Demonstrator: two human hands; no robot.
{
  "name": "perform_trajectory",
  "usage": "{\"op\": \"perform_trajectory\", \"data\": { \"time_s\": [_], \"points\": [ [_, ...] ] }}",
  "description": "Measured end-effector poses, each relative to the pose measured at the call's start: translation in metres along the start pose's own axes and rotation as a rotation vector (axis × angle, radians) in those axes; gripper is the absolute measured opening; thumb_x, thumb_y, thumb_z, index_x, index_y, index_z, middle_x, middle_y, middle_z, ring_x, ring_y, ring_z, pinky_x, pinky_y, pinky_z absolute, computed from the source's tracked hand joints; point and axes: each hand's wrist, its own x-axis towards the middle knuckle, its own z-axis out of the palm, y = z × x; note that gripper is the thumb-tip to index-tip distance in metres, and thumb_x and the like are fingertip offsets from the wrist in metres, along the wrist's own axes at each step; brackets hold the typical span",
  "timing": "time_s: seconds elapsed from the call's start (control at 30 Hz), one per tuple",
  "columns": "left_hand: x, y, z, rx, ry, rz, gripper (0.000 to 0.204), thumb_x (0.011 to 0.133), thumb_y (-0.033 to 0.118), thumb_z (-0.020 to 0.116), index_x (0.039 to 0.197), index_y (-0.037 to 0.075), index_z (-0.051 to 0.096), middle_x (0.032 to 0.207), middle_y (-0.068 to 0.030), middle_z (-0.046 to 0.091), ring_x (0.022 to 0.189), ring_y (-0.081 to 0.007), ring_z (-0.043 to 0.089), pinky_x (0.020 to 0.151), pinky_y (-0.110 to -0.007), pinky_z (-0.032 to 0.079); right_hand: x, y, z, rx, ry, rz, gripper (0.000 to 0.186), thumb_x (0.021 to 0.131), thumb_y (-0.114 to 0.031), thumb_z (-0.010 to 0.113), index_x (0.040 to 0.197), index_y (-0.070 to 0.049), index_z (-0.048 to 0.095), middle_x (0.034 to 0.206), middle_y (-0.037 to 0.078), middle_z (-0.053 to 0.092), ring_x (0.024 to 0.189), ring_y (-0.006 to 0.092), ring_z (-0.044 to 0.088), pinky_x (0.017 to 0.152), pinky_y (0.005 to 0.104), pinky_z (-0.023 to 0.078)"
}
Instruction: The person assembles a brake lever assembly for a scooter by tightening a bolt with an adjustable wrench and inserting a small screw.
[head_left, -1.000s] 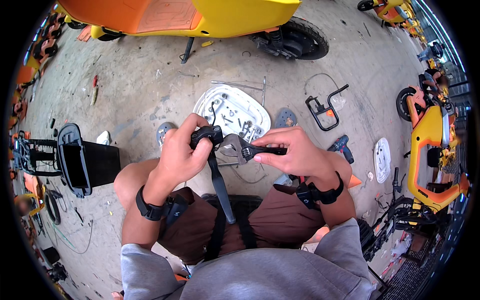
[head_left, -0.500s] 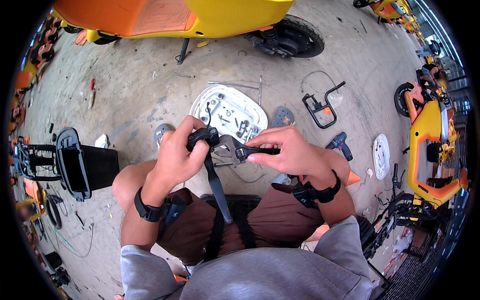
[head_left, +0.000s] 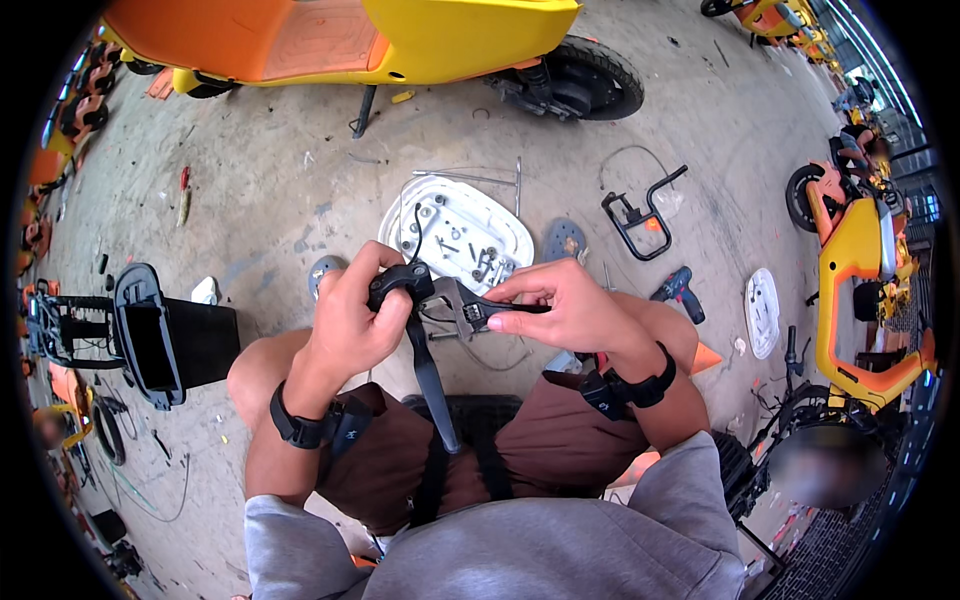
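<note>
My left hand (head_left: 355,320) grips a black brake lever assembly (head_left: 402,284), whose long lever hangs down over my lap. My right hand (head_left: 560,305) holds a black-handled adjustable wrench (head_left: 468,310) by its handle, thumb and fingers closed on it. The wrench's metal jaws are at the assembly's right side; whether they grip it is hard to tell. Beyond my hands a white plastic cover (head_left: 480,215) lies upturned on the floor between my shoes, holding several bolts, washers and small parts.
A cordless drill (head_left: 678,292), bent black bracket (head_left: 650,215) and white panel (head_left: 762,312) lie right. A black bin-like part (head_left: 180,340) is left. A yellow-orange scooter (head_left: 430,40) stands ahead, another (head_left: 845,270) right. A co-worker (head_left: 858,150) is beyond; a blurred, possibly human, shape (head_left: 825,465) is lower right.
My hands and the held parts have shifted only slightly. The view has moved a little. The blurred shape at lower right has appeared.
</note>
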Motion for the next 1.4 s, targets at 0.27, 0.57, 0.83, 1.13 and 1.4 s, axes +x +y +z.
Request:
{"op": "perform_trajectory", "data": {
  "time_s": [0.27,0.57,0.83,1.13,1.4],
  "points": [
    [0.001,0.001,0.0,0.017,0.007,0.017,0.015,0.073,0.003,0.055,0.088,-0.001,0.056,0.052,-0.0105,0.049,0.041,-0.0227,0.049,0.045,-0.033,0.04,-0.002,0.002,-0.002,0.035,-0.009,-0.003,0.029,0.084,-0.011,0.077,0.107,0.004,0.069,0.09,0.004,0.07,0.073,0.0032,0.056,0.066,0.0215,0.046],
    [0.001,-0.002,0.002,0.104,-0.032,0.241,0.015,0.07,0.002,0.056,0.085,-0.001,0.057,0.054,-0.0112,0.053,0.041,-0.0248,0.052,0.043,-0.034,0.041,-0.003,-0.01,-0.008,0.249,-0.131,0.269,0.03,0.085,-0.013,0.077,0.109,0.003,0.07,0.082,0.004,0.069,0.069,0.0031,0.057,0.06,0.0193,0.044],
    [0.002,-0.001,0.002,0.059,0.013,0.122,0.015,0.071,0.001,0.055,0.086,-0.001,0.057,0.054,-0.0112,0.051,0.042,-0.0246,0.05,0.046,-0.033,0.041,-0.004,0.002,-0.004,-0.02,0.012,-0.011,0.033,0.081,-0.019,0.078,0.107,-0.001,0.071,0.092,0.007,0.072,0.075,0.0079,0.061,0.067,0.0242,0.049],
    [0.003,0.0,0.003,0.102,0.018,0.103,0.013,0.073,0.003,0.05,0.085,-0.002,0.054,0.05,-0.0073,0.049,0.042,-0.0152,0.049,0.045,-0.029,0.039,-0.006,-0.011,-0.001,-0.208,0.093,-0.098,0.032,0.079,-0.021,0.077,0.105,-0.003,0.072,0.094,0.011,0.072,0.08,0.0212,0.068,0.073,0.0292,0.054],
    [0.005,-0.002,0.003,0.129,0.023,0.073,0.013,0.074,0.005,0.054,0.086,0.0,0.055,0.049,-0.0098,0.047,0.041,-0.0223,0.051,0.045,-0.033,0.04,-0.006,-0.003,0.007,-0.293,0.186,-0.254,0.028,0.078,-0.016,0.078,0.101,-0.001,0.073,0.087,0.011,0.071,0.075,0.0232,0.068,0.066,0.0305,0.053]
  ]
}}
